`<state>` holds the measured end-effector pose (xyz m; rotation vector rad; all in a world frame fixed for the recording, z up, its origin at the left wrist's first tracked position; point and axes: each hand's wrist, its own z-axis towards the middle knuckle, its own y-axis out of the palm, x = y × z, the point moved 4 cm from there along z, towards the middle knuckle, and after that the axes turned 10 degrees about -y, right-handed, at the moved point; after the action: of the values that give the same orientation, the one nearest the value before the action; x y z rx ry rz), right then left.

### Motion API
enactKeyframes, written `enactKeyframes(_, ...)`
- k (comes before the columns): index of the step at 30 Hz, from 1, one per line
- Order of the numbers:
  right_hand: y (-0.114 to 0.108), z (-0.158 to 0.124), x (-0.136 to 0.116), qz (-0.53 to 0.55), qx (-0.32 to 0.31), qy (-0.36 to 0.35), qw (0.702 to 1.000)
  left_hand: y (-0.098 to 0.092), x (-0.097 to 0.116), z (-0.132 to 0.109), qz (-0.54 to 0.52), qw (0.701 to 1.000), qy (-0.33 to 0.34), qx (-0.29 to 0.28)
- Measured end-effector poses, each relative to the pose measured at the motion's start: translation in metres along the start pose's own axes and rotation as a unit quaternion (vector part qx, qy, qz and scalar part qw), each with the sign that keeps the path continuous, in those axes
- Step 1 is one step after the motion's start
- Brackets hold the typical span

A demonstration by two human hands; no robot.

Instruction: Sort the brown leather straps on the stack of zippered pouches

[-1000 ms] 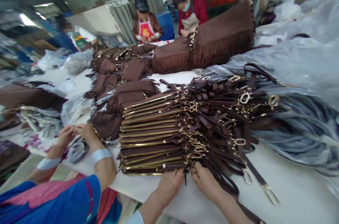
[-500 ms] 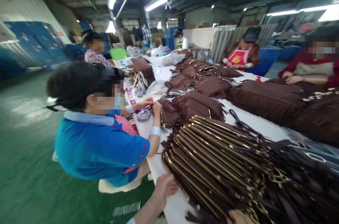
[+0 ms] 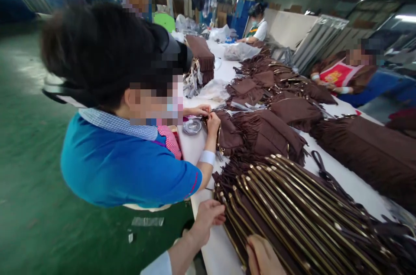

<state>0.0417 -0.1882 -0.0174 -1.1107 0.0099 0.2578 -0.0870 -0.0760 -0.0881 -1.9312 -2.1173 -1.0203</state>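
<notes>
A row of brown fringed bags (image 3: 276,214) with gold metal frames lies packed together on the white table in front of me. At the near left corner of the row, my left hand (image 3: 209,218) has its fingers curled, with thumb and fingertips on the end of the nearest bag. Lower down, my right hand (image 3: 264,255) grips the near side of that same bag, its fingers bent over the gold edge. The picture's bottom edge cuts off part of this hand.
Close on my left a co-worker in a blue shirt (image 3: 130,171) works with both hands at a brown bag (image 3: 229,132). A grey coil (image 3: 192,126) lies by those hands. More brown bags (image 3: 269,132) and plastic bags (image 3: 242,51) cover the table. Other people sit farther along.
My view has turned right and come nearer the table. In the picture, my right hand has moved left and up along the near bag; my left hand has closed at its corner.
</notes>
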Motion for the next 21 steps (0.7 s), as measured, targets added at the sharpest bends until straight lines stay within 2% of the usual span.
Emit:
enactKeyframes(5,0.016,0.033,-0.011,0.032,-0.079,-0.031,0.996,0.002,0.006,-0.009,-0.018,1.0,-0.005,-0.003)
enactKeyframes(12,0.032,0.05,-0.02,-0.011,-0.12,0.011,0.993,0.016,0.009,-0.01,-0.015,0.999,-0.023,-0.036)
enactKeyframes(21,0.029,0.079,-0.02,-0.06,-0.147,0.017,0.987,0.018,0.001,-0.001,0.029,0.998,0.059,0.022)
